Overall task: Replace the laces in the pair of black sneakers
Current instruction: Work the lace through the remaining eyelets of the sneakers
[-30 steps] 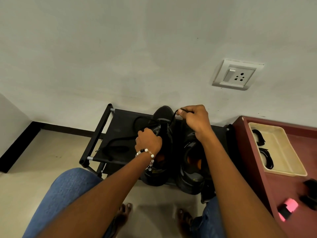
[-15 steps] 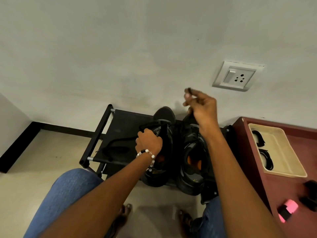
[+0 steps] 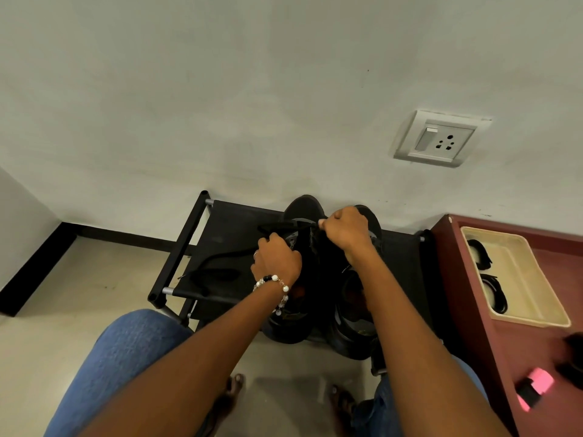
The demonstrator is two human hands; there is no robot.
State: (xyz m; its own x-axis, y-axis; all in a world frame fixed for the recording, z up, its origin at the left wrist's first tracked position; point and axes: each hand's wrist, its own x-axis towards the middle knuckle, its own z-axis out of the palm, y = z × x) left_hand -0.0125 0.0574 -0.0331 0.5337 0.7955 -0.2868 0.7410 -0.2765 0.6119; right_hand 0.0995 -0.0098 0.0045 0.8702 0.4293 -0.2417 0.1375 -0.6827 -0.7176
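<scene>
Two black sneakers [image 3: 353,316] are set side by side on a black rack [image 3: 220,247], toes to the wall at 12 o'clock. The left sneaker's [image 3: 296,323] upper is gripped by the curled left hand [image 3: 277,260]. A black lace [image 3: 284,225] is pinched by the right hand [image 3: 345,230] over its eyelets. At 3 o'clock a tray [image 3: 533,316] is seen on a maroon table [image 3: 504,367].

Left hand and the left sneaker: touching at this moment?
Touching. The head view shows the left hand with fingers curled over the lacing area of the left sneaker, no gap visible between them.
</scene>
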